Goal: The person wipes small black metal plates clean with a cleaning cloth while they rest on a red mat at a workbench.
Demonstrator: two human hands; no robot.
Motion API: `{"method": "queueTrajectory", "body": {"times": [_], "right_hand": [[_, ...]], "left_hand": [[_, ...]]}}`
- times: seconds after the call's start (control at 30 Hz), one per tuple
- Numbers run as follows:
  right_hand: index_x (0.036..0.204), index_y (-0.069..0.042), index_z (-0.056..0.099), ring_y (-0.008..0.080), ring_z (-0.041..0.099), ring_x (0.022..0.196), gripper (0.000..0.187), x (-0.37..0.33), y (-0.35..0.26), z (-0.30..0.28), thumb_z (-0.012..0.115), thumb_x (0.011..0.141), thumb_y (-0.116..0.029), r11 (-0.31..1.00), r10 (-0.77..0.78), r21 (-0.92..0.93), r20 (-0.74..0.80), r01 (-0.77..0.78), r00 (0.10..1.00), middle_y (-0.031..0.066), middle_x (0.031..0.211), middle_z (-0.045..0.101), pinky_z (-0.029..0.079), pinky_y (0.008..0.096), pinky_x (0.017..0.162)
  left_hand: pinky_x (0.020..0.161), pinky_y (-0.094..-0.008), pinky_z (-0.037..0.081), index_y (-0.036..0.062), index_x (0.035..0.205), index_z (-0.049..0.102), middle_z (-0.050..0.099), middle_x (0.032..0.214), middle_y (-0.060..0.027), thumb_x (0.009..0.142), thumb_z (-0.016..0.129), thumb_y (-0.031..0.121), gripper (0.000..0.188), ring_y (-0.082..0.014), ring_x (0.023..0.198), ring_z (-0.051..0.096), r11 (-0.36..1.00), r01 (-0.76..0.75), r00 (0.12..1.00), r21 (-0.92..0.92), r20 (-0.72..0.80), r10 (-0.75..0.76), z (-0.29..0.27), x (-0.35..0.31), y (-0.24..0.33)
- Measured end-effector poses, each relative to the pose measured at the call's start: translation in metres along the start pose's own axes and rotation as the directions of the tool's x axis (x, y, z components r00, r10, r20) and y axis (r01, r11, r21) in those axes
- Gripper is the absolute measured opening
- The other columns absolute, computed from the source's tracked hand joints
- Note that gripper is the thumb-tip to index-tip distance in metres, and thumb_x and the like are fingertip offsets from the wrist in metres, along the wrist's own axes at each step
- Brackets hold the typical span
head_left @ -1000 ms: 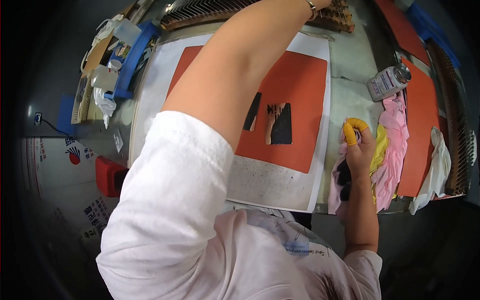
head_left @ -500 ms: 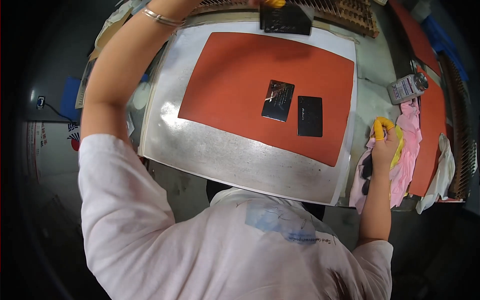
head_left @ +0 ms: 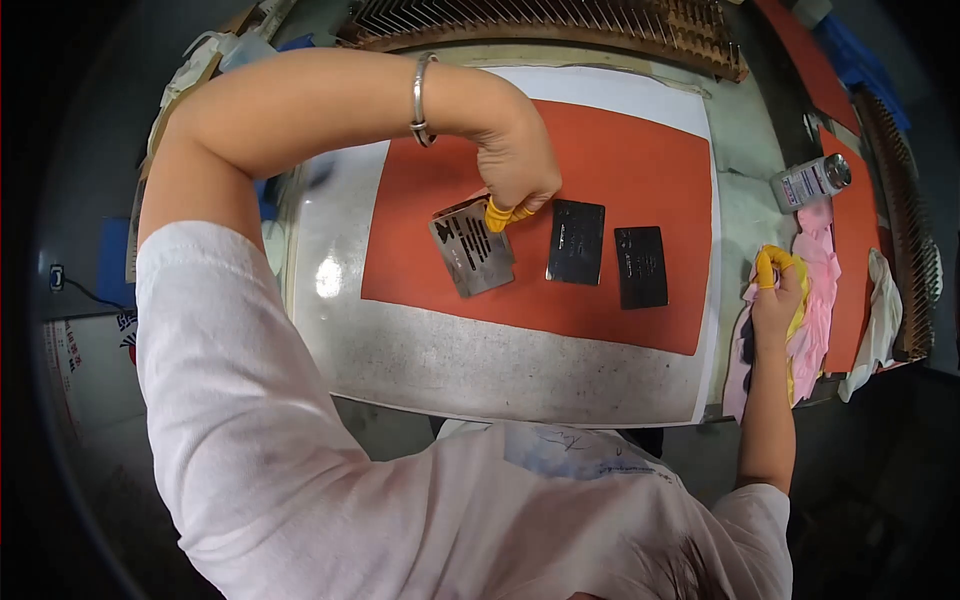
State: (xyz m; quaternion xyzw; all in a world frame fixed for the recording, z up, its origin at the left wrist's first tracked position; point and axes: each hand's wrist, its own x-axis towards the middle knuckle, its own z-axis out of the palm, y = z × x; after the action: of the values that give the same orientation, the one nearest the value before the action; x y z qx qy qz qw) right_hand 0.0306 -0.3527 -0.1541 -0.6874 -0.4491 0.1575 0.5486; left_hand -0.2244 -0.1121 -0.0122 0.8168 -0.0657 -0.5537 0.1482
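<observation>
Near the middle of the frame, our left hand [head_left: 520, 165] reaches down from above, its wrist bent. Its grip is narrow: fingertips in yellow covers [head_left: 497, 215] pinch the upper right edge of a silver card [head_left: 470, 250] with dark markings. The card is slanted over the left part of an orange-red sheet [head_left: 530, 305]; we cannot tell whether it lies quite flat. A silver bracelet [head_left: 419, 100] circles the wrist.

Just right of that card, the first dark card [head_left: 575, 243] lies on the same sheet, and the second dark card [head_left: 641, 267] lies farther right and a little lower, the two apart from each other. Below the sheet we see a grey board [head_left: 480, 375] with a pale edge, which rests on the counter [head_left: 740, 155].

At the right of the frame, our right hand [head_left: 776, 298] is over a pink cloth [head_left: 815, 265] and a yellow cloth [head_left: 800, 313], its fingers curled and also wearing yellow covers. We cannot tell what, if anything, its grip holds. Above this hand is a grey bottle [head_left: 805, 186] with a label; farther right, we see a white cloth [head_left: 876, 325] near an orange-red panel [head_left: 850, 240]. A long brown rack [head_left: 530, 40] with thin pins spans the top of the frame.
</observation>
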Motion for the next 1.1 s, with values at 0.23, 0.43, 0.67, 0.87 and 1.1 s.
{"method": "queueTrajectory", "body": {"times": [0.23,0.43,0.67,0.87,1.1], "right_hand": [[0.096,0.003,0.058,0.0064,0.048,0.069,0.012,0.002,0.002,0.000,0.056,0.087,-0.006,0.989,-0.050,-0.139,-0.029,0.045,0.998,0.0016,0.082,0.056,0.039,0.0184,0.063],[0.096,0.003,0.059,0.0078,0.049,0.071,0.014,0.002,0.008,-0.008,0.058,0.086,-0.007,0.986,-0.048,-0.162,-0.027,0.043,0.998,0.0026,0.082,0.056,0.040,0.0201,0.065],[0.097,0.002,0.057,0.0065,0.049,0.066,0.014,0.002,0.002,0.000,0.058,0.086,-0.007,0.998,-0.008,0.062,-0.025,0.010,1.000,0.0017,0.077,0.055,0.038,0.0188,0.059],[0.095,0.002,0.057,0.0058,0.048,0.064,0.012,0.003,0.001,-0.001,0.058,0.086,-0.006,0.970,0.058,0.237,-0.018,-0.052,0.998,0.0005,0.073,0.055,0.038,0.0183,0.057],[0.094,0.001,0.058,0.0056,0.049,0.062,0.010,0.000,-0.001,-0.003,0.057,0.086,-0.005,0.941,0.054,0.332,0.046,-0.067,0.997,0.0009,0.074,0.056,0.038,0.0182,0.056]], "left_hand": [[0.070,-0.0396,0.044,-0.0019,0.088,0.064,0.060,0.097,-0.0136,0.072,0.055,0.010,0.022,-0.0291,0.082,0.055,0.994,0.083,0.996,0.074,0.014,-0.085,0.001,-0.017,0.000],[0.066,-0.0417,0.046,0.0048,0.082,0.067,0.064,0.081,-0.0120,0.071,0.058,0.010,0.015,-0.0297,0.074,0.059,0.890,0.403,0.911,0.216,0.002,-0.413,0.047,0.000,-0.002],[0.060,-0.0382,0.048,0.0041,0.080,0.065,0.065,0.078,-0.0104,0.069,0.066,0.015,0.016,-0.0276,0.076,0.063,0.852,0.504,0.839,0.144,-0.316,-0.443,0.052,-0.009,-0.007],[0.100,-0.0418,0.029,-0.0028,0.126,0.042,0.045,0.125,-0.0211,0.060,0.075,0.040,0.085,-0.0335,0.116,0.042,0.954,0.076,0.185,-0.290,-0.936,-0.300,0.048,0.068,0.059],[0.105,-0.0536,0.016,-0.0025,0.127,0.039,0.041,0.129,-0.0178,0.060,0.071,0.035,0.084,-0.0313,0.125,0.033,0.958,0.120,0.218,-0.261,-0.934,-0.282,0.049,0.104,0.077]]}}
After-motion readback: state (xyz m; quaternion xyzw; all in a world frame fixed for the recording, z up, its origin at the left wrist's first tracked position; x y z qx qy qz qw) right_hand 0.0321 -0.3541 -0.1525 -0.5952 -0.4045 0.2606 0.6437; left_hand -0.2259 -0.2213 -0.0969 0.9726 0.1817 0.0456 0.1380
